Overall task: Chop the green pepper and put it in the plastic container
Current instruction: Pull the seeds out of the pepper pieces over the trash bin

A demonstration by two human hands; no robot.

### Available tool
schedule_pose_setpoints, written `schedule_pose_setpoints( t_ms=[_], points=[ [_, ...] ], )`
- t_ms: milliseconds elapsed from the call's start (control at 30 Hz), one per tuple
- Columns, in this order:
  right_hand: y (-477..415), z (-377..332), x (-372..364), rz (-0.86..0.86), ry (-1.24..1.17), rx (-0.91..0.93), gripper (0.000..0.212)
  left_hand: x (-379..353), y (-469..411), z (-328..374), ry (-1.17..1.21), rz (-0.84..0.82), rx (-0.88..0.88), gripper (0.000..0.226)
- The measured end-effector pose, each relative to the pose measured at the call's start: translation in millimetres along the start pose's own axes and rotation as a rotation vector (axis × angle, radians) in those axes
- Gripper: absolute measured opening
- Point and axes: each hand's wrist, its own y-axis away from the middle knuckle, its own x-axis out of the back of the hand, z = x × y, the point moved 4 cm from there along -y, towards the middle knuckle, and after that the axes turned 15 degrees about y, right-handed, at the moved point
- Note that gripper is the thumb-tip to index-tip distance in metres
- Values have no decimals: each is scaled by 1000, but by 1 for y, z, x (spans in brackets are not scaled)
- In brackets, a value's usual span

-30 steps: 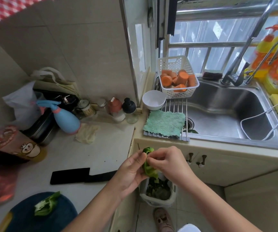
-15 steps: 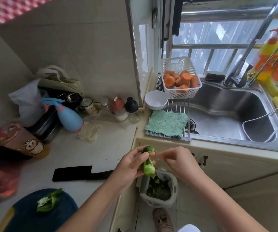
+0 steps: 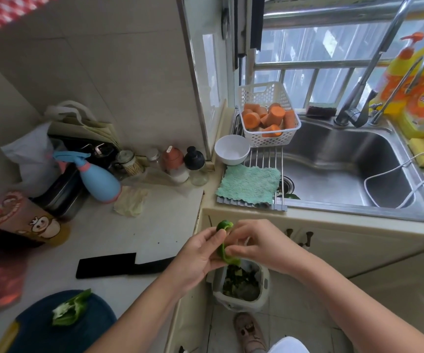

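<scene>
My left hand (image 3: 197,253) grips a green pepper half (image 3: 224,247) in front of the counter edge, above a small waste bin (image 3: 241,286) on the floor. My right hand (image 3: 259,244) has its fingertips curled into the pepper's inside. A second green pepper piece (image 3: 71,308) lies on the dark blue cutting board (image 3: 53,332) at the lower left. A black cleaver (image 3: 119,264) lies flat on the counter to the left of my left hand. A white plastic basket (image 3: 269,138) holding carrot chunks stands on the sink rack.
A white bowl (image 3: 232,150) and a green cloth (image 3: 249,187) sit on the rack by the steel sink (image 3: 346,171). A blue spray bottle (image 3: 98,178), jars, bags and a pot crowd the back left corner. Detergent bottles (image 3: 420,98) stand right of the tap.
My right hand pulled away from the pepper half a second ago and is back against it now. The pepper stays above the bin in my left hand.
</scene>
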Motion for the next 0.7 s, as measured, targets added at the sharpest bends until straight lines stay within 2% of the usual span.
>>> schedule_pose_setpoints(
  t_ms=[333,467,700],
  points=[
    [-1,4,-3,-91,124,85,10,-5,2,-2,-161,-23,0,48],
    [0,3,-3,-66,188,105,9,-7,2,0,-209,-14,-15,42],
    [5,6,-14,45,102,70,13,-6,1,0,-272,8,-84,51]
  ],
)
